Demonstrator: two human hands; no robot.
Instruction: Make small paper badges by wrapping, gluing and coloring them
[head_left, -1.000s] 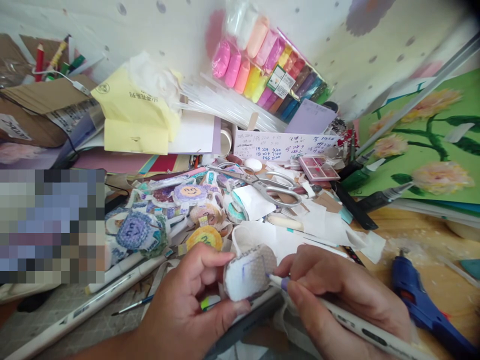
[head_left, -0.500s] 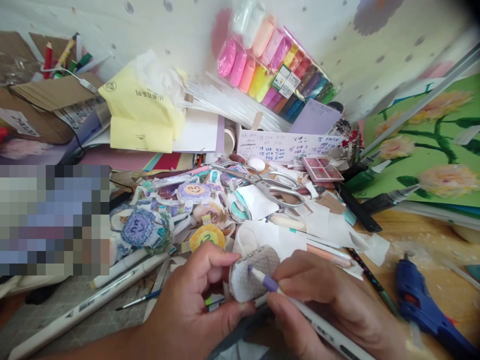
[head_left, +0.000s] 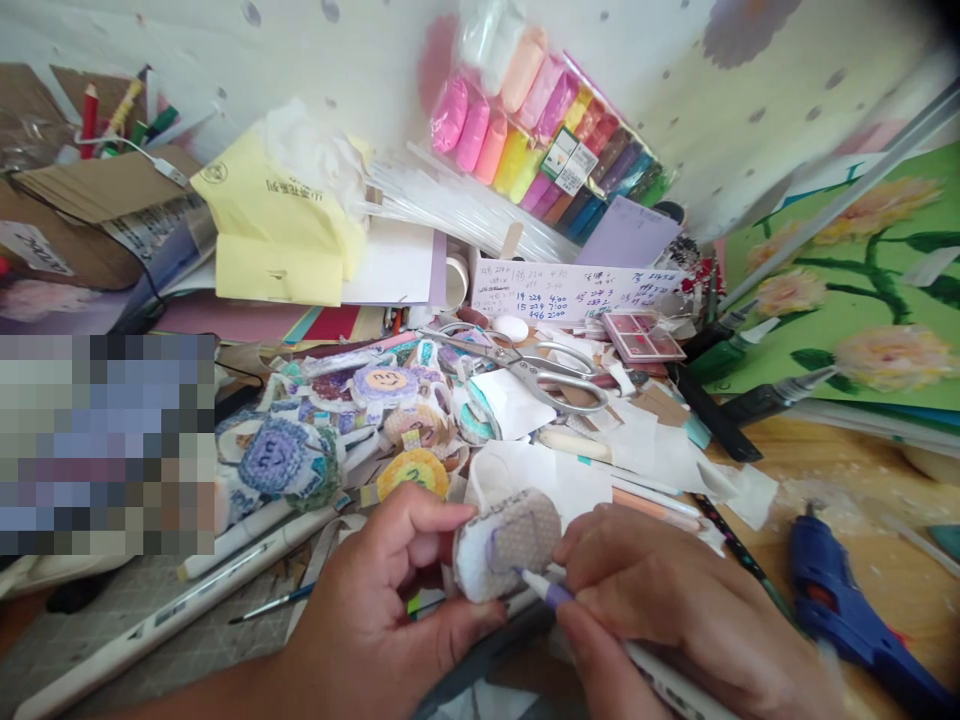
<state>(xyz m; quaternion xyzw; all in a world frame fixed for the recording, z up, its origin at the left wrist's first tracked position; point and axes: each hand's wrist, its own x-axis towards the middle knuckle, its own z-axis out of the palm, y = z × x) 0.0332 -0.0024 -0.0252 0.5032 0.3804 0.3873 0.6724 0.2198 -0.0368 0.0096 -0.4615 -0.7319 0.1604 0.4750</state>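
Observation:
Between the thumb and fingers of my left hand is a small rounded fabric piece, pale and dotted in texture, with a purple line drawn on its face. My right hand grips a white marker with a purple collar, its tip at the lower part of the fabric. Just behind lies a yellow round piece with a drawn face. Further left sits a purple fluffy one with a face, among several similar pieces.
Silver scissors lie behind my hands. A blue glue gun rests at the right. White markers and a thin paintbrush lie on the grey cutting mat at left. Packaged coloured clay leans at the back.
The marker tip has moved down and right across the fabric, and a longer purple line now shows on it. My left hand keeps its hold in nearly the same place.

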